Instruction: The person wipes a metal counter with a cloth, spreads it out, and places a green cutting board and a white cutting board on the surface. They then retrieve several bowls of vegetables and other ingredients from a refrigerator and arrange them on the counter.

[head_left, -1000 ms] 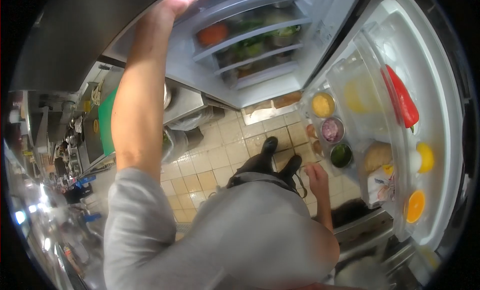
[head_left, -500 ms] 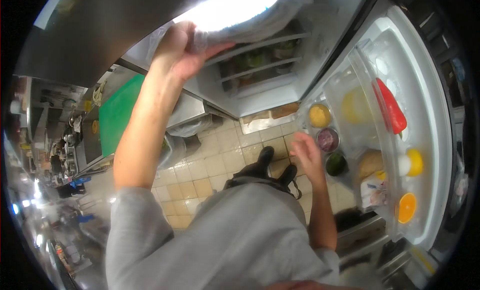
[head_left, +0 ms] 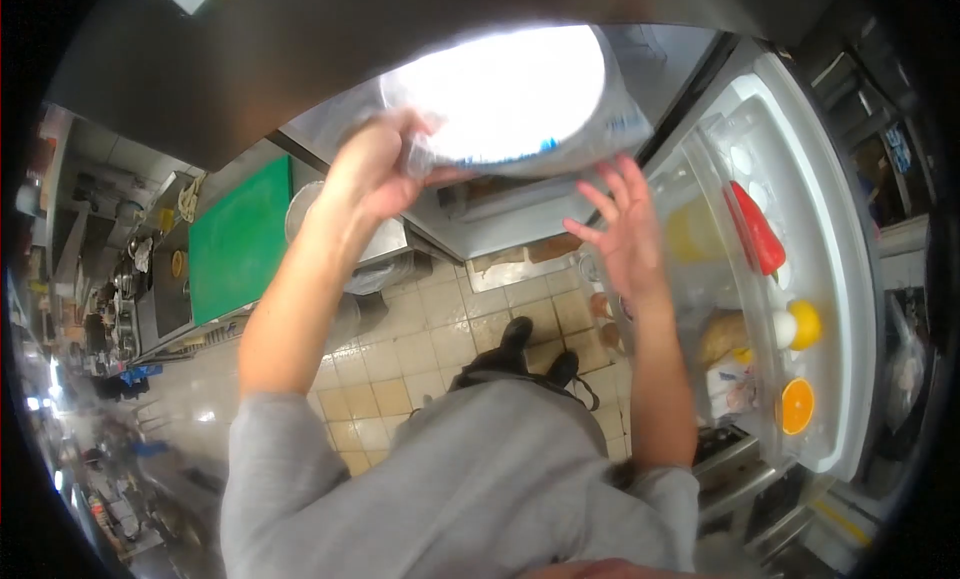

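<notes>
A large clear plastic bag (head_left: 510, 104) with blue print hangs at the front of the open fridge. Its top is a glaring white oval, and I cannot make out what is inside. My left hand (head_left: 380, 164) is closed on the bag's left edge, with the fingertips partly hidden in the plastic. Below the bag's right corner, my right hand (head_left: 625, 229) is raised with its fingers spread. Its fingertips are close to the lower edge; whether they touch it I cannot tell.
The fridge door (head_left: 850, 309) stands open on the right, holding a red pepper (head_left: 757, 234), a lemon (head_left: 804, 324) and an orange half (head_left: 797, 406). A green cutting board (head_left: 240, 239) lies on the counter at left. Tiled floor (head_left: 400, 329) shows below.
The bag has come lower and further out of the fridge, with my left hand on it. My right hand has risen from beside the door shelf toward the bag, its fingers spreading.
</notes>
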The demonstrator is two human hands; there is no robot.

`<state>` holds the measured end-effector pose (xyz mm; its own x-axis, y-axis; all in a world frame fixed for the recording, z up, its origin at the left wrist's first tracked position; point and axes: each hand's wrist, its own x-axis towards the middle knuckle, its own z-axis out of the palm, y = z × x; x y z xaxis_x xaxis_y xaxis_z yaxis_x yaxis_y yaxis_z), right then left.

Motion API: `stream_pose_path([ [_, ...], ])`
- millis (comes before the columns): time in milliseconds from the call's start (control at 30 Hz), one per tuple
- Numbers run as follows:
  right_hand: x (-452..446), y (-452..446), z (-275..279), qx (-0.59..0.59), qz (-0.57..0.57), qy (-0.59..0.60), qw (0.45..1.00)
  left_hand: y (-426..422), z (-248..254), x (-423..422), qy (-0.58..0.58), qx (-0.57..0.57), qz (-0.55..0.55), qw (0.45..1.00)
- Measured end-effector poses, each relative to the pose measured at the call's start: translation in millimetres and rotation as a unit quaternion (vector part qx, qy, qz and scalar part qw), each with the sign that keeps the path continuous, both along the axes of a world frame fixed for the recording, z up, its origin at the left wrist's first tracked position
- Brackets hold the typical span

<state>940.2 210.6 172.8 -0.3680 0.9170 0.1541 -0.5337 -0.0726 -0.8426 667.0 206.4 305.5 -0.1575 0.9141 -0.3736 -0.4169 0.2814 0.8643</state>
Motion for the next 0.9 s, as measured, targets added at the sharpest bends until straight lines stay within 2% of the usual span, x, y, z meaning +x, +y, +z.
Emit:
stream_pose_path([
  [67, 0, 5, 5, 0.01, 0.01, 0.008, 1.0, -16, -6, -5, -0.04, -0.032, -0.006, 0.999],
  [133, 1, 6, 4, -0.033, 0.072, 0.057, 0.995, -31, -21, -14, -0.048, -0.055, -0.037, 0.997],
  [267, 5, -11, 21, -0.043, 0.088, 0.039, 0.994, -66, -33, -11, -0.052, -0.096, 0.001, 0.994],
  [333, 8, -23, 17, -0.08, 0.085, 0.056, 0.992, -79, -47, -17, -0.008, -0.084, -0.001, 0.996],
  [400, 11, -32, 10, -0.118, 0.083, 0.072, 0.987, -95, -39, -8, 0.031, -0.109, 0.004, 0.994],
  [467, 11, -40, 1, -0.152, 0.099, -0.004, 0.983, -111, -33, 3, 0.056, -0.066, -0.006, 0.996],
  [500, 11, -45, -9, -0.2, 0.104, -0.024, 0.974, -118, -40, -4, 0.083, -0.098, -0.057, 0.99],
  [633, 12, -72, -26, -0.227, 0.112, -0.064, 0.965, -154, -45, 9, 0.076, -0.055, -0.054, 0.994],
  [700, 11, -86, -28, -0.233, 0.116, -0.061, 0.964, -175, -46, 19, 0.112, -0.025, -0.053, 0.992],
  [733, 11, -92, -29, -0.24, 0.111, -0.057, 0.963, -187, -49, 27, 0.114, -0.026, -0.037, 0.992],
  [800, 16, -100, -35, -0.249, 0.137, -0.057, 0.957, -215, -58, 50, 0.126, 0.054, 0.034, 0.99],
  [833, 19, -106, -38, -0.261, 0.145, -0.054, 0.953, -233, -63, 63, 0.145, 0.018, 0.077, 0.986],
  [900, 22, -117, -42, -0.259, 0.165, -0.05, 0.95, -267, -110, 76, 0.124, 0.047, 0.127, 0.983],
])
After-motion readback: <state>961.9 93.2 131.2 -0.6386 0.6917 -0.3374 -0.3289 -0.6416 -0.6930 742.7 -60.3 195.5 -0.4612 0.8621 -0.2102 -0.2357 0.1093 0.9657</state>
